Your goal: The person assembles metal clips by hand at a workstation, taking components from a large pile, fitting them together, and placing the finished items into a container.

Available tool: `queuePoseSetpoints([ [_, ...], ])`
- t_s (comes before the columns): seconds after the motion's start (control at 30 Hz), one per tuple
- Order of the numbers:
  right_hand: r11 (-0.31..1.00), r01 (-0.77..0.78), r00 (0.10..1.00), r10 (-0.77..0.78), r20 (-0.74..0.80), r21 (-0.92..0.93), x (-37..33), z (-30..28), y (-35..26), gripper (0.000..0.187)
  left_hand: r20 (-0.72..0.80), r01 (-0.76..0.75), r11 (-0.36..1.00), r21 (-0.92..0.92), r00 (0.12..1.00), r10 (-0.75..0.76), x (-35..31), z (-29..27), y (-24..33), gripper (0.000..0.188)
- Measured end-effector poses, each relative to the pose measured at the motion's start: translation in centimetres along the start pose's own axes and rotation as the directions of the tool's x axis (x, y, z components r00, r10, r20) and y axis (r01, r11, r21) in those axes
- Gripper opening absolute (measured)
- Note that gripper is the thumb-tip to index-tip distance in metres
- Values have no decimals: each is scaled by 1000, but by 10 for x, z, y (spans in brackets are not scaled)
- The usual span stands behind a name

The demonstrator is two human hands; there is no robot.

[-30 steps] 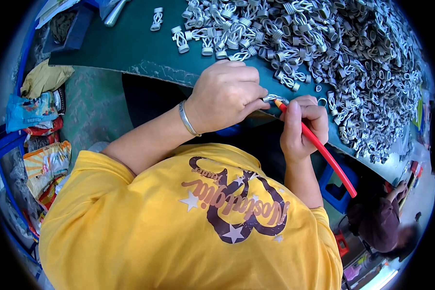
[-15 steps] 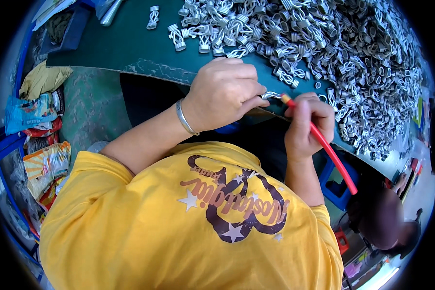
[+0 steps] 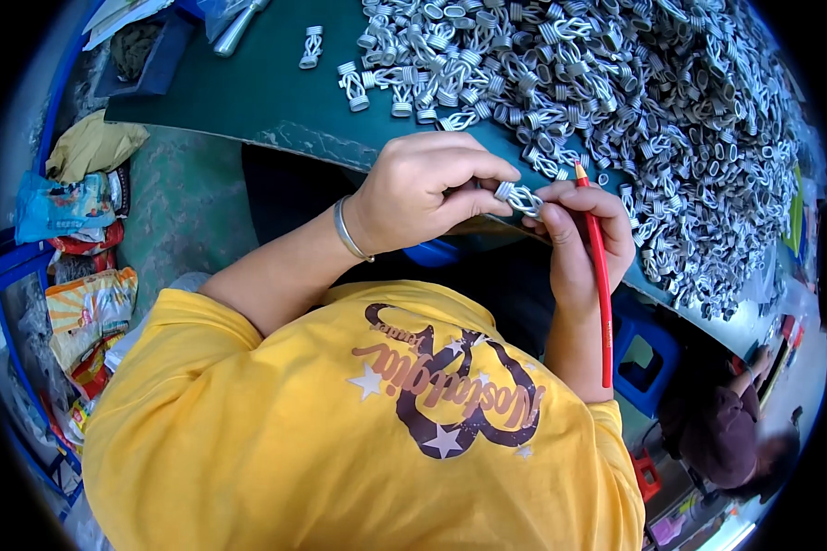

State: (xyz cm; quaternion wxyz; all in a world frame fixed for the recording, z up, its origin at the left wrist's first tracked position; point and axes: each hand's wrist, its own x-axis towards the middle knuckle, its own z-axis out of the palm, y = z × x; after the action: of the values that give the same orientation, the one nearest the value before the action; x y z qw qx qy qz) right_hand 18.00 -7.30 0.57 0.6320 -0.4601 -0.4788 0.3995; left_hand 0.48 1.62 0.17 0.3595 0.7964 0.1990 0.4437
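Observation:
My left hand [image 3: 423, 188] pinches a small grey metal spring clip [image 3: 520, 196] between thumb and fingers at the near edge of the green table [image 3: 266, 101]. My right hand [image 3: 579, 243] meets it from the right, fingertips on the same clip, and grips a long red pencil-like stick [image 3: 598, 275] whose tip points up toward the table. A silver bracelet [image 3: 345, 231] circles my left wrist. A big heap of the same grey clips [image 3: 652, 101] covers the table beyond both hands.
Several loose clips [image 3: 358, 83] lie apart at the heap's left. Snack bags and wrappers [image 3: 73, 275] pile on the floor at left. A blue stool [image 3: 648, 354] stands under the table at right, and another person [image 3: 726, 432] crouches at lower right.
The red stick has swung from slanting down-right to nearly upright in my right hand. Both hands stay together on the clip at the table's edge.

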Motion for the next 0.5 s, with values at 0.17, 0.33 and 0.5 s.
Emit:
queuePoseSetpoints([
  [0.17,968,219,975,-214,53,-119,7,1,9,26,24,15,999,-49,1000,-13,1,-4,-1,24],
  [0.33,974,226,974,-226,0,17,1,-1,18,50,10,28,998,-49,1000,-28,2,-4,1,22],
  [0.5,926,369,929,-371,-9,-73,-1,2,18,58,66,66,997,-28,996,-64,2,-4,1,22],
])
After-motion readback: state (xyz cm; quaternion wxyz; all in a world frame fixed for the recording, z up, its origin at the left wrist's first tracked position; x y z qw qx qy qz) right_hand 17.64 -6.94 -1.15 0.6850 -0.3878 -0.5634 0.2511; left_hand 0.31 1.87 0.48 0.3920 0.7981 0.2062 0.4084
